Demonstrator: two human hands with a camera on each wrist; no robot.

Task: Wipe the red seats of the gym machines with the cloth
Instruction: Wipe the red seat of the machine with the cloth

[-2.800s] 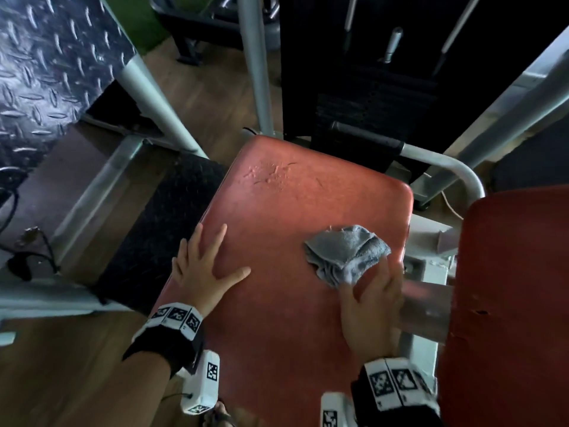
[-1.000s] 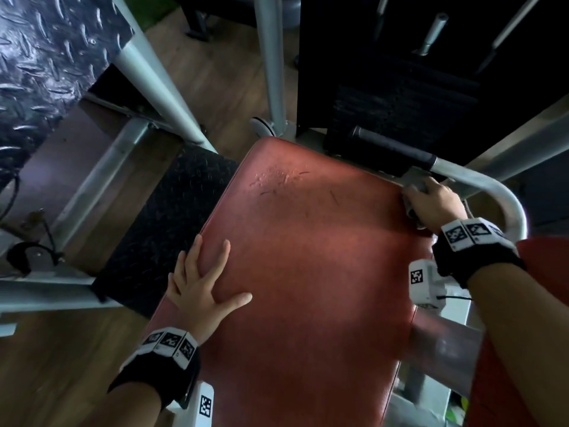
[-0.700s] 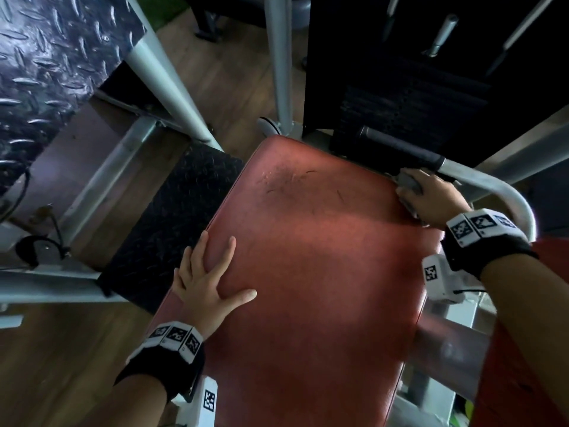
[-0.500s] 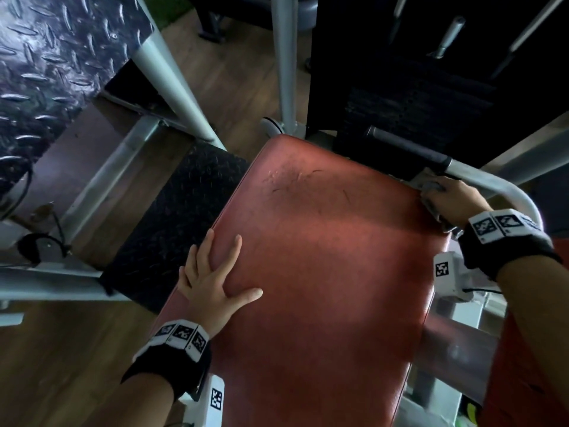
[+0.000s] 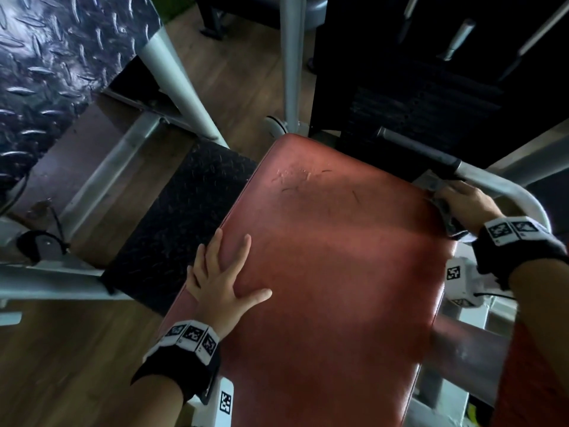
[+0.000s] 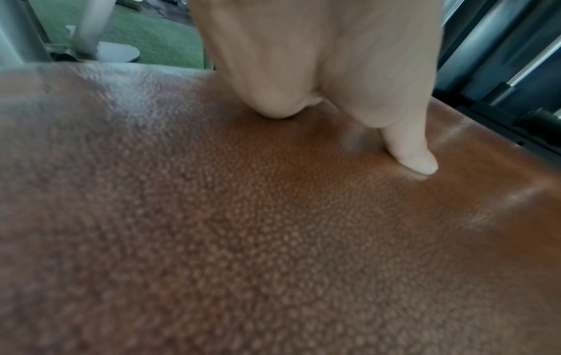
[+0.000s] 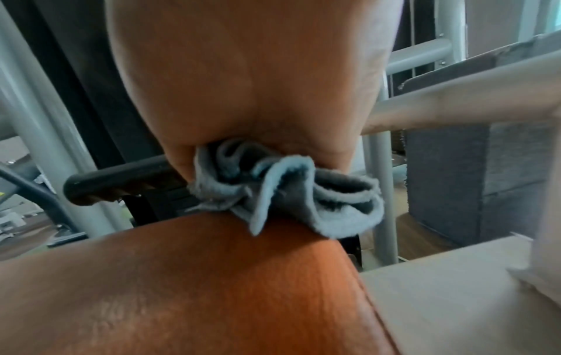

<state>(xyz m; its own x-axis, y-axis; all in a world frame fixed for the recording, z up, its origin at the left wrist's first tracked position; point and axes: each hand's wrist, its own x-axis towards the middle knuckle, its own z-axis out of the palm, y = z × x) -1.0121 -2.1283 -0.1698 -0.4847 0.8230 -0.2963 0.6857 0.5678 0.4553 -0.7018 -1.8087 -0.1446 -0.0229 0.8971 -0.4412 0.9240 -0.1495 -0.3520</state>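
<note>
A worn red seat pad (image 5: 332, 272) fills the middle of the head view. My left hand (image 5: 221, 275) lies flat on its left edge with fingers spread; the left wrist view shows the thumb (image 6: 406, 153) pressing into the red seat (image 6: 273, 240). At the pad's far right corner my right hand (image 5: 462, 204) grips the bunched grey cloth (image 5: 431, 183). In the right wrist view the grey cloth (image 7: 285, 192) hangs from the curled right hand (image 7: 261, 79) and touches the corner of the red seat (image 7: 182, 288).
A grey handle bar (image 5: 492, 180) with a black grip (image 5: 415, 149) curves just behind the right hand. A black weight stack (image 5: 431, 72) stands beyond the seat. A black tread plate (image 5: 178, 220) and grey frame tubes (image 5: 175, 78) lie left. Another red pad (image 5: 535, 380) sits at right.
Since 2.8 s ago the right hand carried the cloth from the seat's middle right up to its far right corner. Over the last second it stayed at that corner. The left hand has stayed put.
</note>
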